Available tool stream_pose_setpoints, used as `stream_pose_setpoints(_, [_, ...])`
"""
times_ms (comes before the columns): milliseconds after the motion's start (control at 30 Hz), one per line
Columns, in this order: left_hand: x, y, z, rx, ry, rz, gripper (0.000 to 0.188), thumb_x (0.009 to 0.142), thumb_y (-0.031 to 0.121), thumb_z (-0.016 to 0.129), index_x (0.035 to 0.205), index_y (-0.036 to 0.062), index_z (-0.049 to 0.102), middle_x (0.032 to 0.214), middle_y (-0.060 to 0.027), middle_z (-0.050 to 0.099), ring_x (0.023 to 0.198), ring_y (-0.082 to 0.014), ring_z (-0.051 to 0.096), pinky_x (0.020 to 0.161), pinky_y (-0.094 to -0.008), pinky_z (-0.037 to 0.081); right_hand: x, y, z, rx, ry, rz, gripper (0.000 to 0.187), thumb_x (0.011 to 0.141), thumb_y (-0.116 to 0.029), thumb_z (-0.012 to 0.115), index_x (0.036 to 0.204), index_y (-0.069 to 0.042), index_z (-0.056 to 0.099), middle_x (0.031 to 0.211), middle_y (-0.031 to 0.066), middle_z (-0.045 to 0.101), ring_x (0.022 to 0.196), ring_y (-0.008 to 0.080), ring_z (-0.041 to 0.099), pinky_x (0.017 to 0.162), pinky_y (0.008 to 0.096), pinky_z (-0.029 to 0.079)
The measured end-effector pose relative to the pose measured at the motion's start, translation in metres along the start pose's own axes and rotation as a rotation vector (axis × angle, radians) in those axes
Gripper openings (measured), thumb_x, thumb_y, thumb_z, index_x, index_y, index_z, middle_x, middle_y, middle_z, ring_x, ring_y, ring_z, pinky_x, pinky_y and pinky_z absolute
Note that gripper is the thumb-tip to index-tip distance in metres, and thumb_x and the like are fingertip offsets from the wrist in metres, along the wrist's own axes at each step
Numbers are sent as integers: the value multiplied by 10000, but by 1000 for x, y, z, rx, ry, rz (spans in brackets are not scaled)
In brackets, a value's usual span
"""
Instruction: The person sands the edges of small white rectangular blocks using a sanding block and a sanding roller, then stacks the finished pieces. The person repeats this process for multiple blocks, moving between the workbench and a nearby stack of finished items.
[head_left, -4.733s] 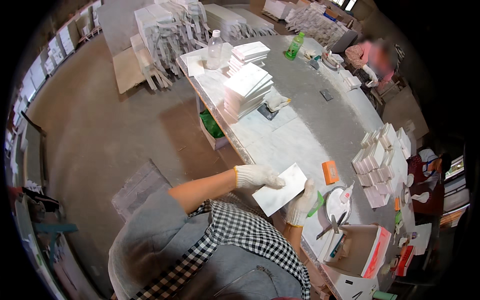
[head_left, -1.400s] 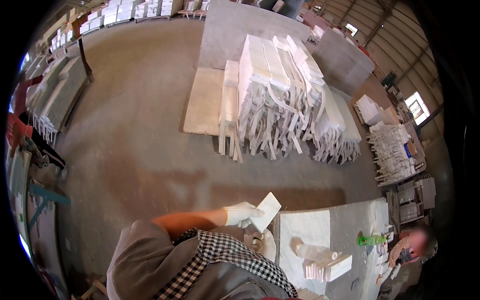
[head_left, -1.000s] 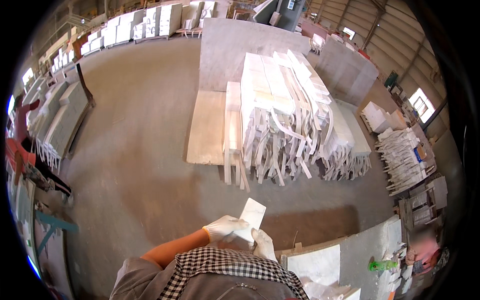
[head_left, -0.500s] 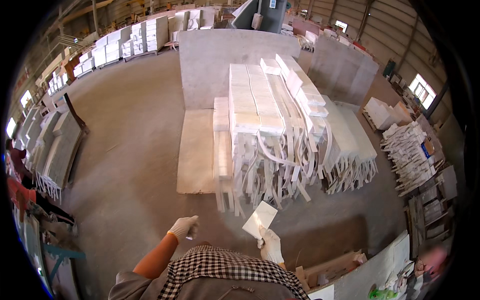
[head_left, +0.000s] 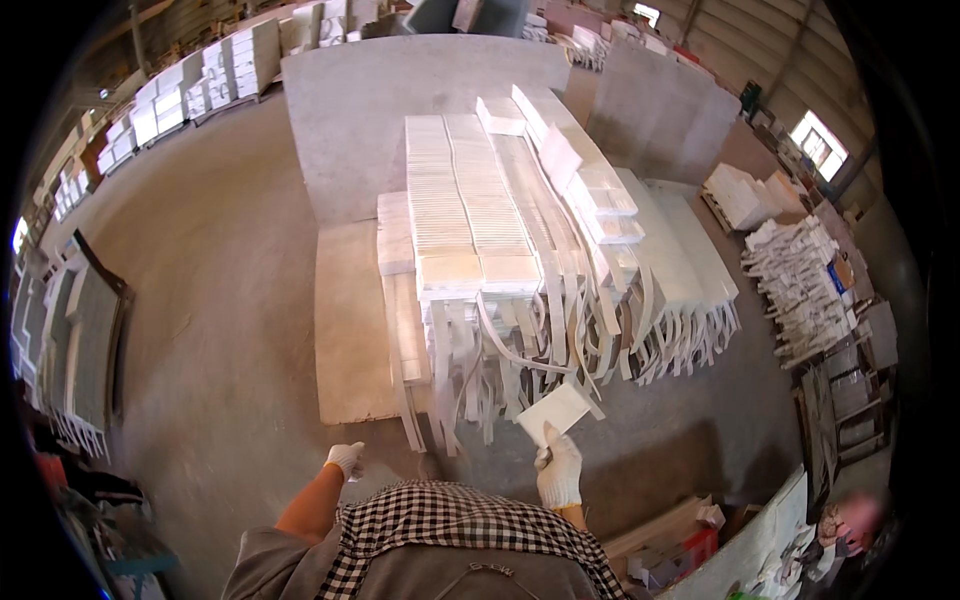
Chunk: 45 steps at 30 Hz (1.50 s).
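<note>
My right hand (head_left: 559, 472), in a white knit glove, grips a flat white rectangular tile (head_left: 556, 412) by its near edge, thumb on top. The tile is tilted in front of the hanging pale strips (head_left: 500, 345). Out to the left, my left hand (head_left: 347, 460) is gloved too, its fingers curled in with nothing seen in them. Ahead stands a large stack of white tiles (head_left: 470, 200) in long rows, with the strips dangling from its near end. A loose tile (head_left: 560, 157) leans on top of the stack.
A big grey slab (head_left: 345, 120) stands behind the stack, and a tan board (head_left: 350, 330) lies along its left. More stacked tiles (head_left: 80, 340) are at the left. Bundled strips (head_left: 800, 285) lie at the right. A worktable (head_left: 760, 540) and a person's hand (head_left: 830, 535) are at lower right.
The view has shifted, bringing the stack closer. My right hand has moved slightly right and up, and the tile has turned flatter. My left hand stays curled.
</note>
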<state>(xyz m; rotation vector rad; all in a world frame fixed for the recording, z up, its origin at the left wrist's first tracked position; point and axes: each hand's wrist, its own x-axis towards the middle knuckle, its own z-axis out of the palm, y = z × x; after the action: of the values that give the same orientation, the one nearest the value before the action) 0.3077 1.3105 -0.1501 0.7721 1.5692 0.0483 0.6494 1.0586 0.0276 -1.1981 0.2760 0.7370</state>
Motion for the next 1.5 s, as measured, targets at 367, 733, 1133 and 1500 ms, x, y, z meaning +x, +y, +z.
stream_pose_setpoints(367, [-14, 107, 100, 61, -122, 157, 383, 963, 353, 615, 1003, -27, 612, 695, -134, 592, 509, -245, 583, 440, -363, 470, 166, -139, 59, 19, 36, -304, 134, 927, -222, 703, 928, -102, 642, 674, -95, 452, 502, 16, 349, 451, 190, 255])
stream_pose_setpoints(733, [5, 92, 158, -206, 12, 7, 490, 986, 438, 551, 1064, -42, 606, 770, -170, 635, 565, -310, 628, 502, -435, 515, 403, -228, 99, -89, -4, -378, 159, 974, -227, 634, 943, -73, 612, 663, -42, 479, 502, 62, 407, 419, 222, 281])
stream_pose_setpoints(1133, [-6, 115, 194, -379, 7, 43, 470, 983, 444, 556, 1068, -14, 614, 734, -139, 636, 563, -290, 630, 496, -392, 519, 426, -211, 117, 38, -8, -406, 403, 899, 49, 553, 1271, -67, 451, 1013, 31, 553, 679, 91, 496, 503, 240, 366])
stream_pose_setpoints(1500, [-4, 111, 206, -242, 27, 69, 513, 990, 442, 536, 1137, -45, 601, 838, -185, 651, 645, -327, 654, 571, -443, 529, 412, -227, 120, 54, -12, -336, 324, 918, 45, 557, 1210, -70, 479, 907, 4, 563, 577, 56, 456, 452, 221, 322])
